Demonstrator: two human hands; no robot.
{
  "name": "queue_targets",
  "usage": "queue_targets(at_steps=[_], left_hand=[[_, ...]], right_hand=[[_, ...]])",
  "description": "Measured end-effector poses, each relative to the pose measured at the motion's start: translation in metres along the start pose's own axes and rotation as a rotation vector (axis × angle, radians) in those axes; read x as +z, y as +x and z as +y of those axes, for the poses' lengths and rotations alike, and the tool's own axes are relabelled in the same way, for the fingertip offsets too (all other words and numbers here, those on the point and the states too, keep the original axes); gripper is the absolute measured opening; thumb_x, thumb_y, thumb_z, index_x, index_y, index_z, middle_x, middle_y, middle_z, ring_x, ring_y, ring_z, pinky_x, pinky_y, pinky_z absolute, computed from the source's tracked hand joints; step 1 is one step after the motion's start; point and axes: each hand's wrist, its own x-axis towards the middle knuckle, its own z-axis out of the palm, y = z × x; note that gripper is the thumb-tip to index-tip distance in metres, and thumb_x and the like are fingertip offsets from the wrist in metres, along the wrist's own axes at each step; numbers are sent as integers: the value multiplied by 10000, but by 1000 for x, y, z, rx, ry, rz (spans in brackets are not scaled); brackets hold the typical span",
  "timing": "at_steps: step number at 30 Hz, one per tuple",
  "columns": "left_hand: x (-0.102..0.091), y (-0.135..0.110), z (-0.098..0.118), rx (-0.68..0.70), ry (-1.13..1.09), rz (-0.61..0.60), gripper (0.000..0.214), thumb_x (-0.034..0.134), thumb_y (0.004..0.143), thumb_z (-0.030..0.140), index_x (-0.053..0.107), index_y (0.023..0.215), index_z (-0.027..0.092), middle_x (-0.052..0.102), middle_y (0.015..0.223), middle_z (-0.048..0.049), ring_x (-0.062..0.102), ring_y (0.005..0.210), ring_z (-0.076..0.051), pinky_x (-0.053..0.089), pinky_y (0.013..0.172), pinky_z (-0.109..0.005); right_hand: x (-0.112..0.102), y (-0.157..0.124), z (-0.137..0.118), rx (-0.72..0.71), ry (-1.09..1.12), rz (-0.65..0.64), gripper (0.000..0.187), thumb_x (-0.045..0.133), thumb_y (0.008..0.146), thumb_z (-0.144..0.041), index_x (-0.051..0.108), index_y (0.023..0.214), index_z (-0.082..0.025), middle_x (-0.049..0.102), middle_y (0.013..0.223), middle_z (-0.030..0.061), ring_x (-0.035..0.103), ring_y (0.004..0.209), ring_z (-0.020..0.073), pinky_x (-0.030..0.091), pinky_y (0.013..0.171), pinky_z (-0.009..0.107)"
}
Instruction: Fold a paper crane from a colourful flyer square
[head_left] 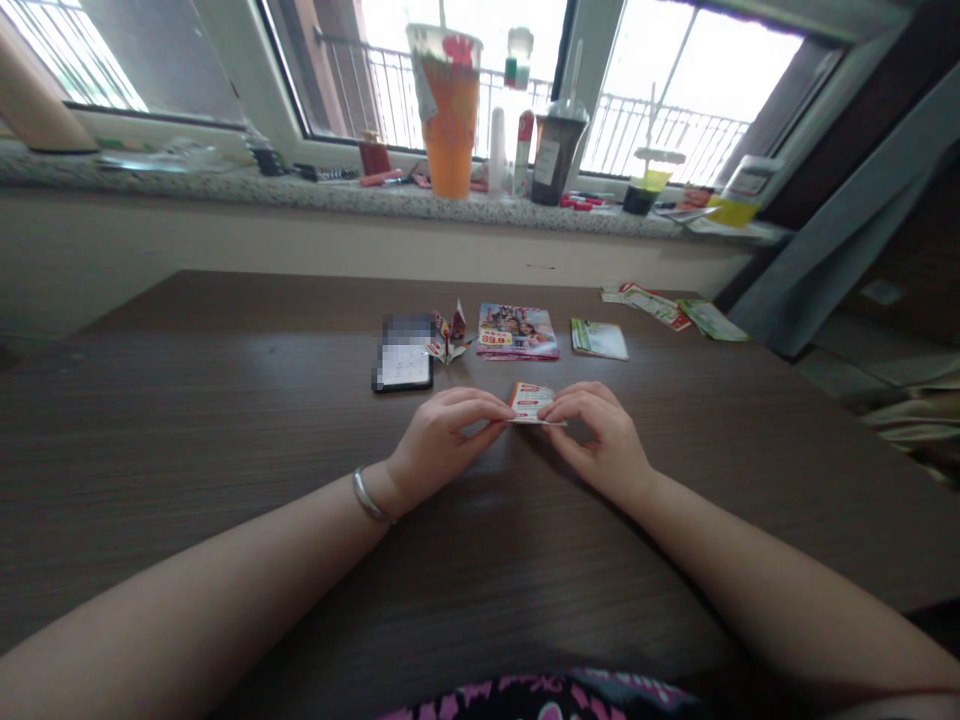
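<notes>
Dark tabletop [262, 430] lies beneath left hand [450, 432] and right hand [604, 435], both nearly closed, pinching printed paper [529, 397] by opposite sides, apparently to steady it.

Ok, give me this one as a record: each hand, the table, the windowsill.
Left hand: pinches left side of small printed paper; silver bangle on wrist
Right hand: pinches the paper's right side
Table: phone, folded paper figure, leaflets, green-and-white paper beyond the hands
Windowsill: orange drink cup, dark drink cup, among other items
</notes>
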Motion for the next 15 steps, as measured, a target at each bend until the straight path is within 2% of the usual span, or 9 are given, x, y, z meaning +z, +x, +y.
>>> queue_targets(at_steps=[5, 8, 12, 15], left_hand=[[0, 0, 4, 29, 104, -61, 109, 586, 822, 133, 669, 867, 186, 724, 849, -26, 670, 787, -141, 534, 746, -265], [0, -1, 5, 54, 161, -101, 108, 575, 830, 158, 668, 876, 188, 717, 847, -35, 658, 771, -144, 525, 724, -270], [0, -2, 4, 87, 162, -163, 77, 590, 853, 209, 663, 873, 197, 703, 845, -33, 640, 771, -138, 509, 710, -265], [0, -2, 4, 85, 157, -165, 65, 586, 855, 189, 651, 854, 188, 692, 839, -29, 629, 759, -135, 503, 704, -263]], right_hand=[[0, 1, -5, -21, -60, -37, 81, 605, 821, -163, 593, 792, -238, 686, 787, 11, 589, 804, 189, 487, 781, 361], [1, 1, -8, -27, -70, -83, 87, 594, 822, -158, 596, 782, -235, 682, 782, 11, 585, 804, 188, 484, 782, 357], [1, 1, -9, -35, -72, -127, 80, 589, 824, -161, 601, 796, -235, 689, 798, 14, 594, 820, 191, 488, 794, 357], [2, 1, -8, -48, -63, -134, 74, 594, 827, -165, 603, 815, -238, 693, 810, 13, 599, 841, 194, 492, 812, 361]])
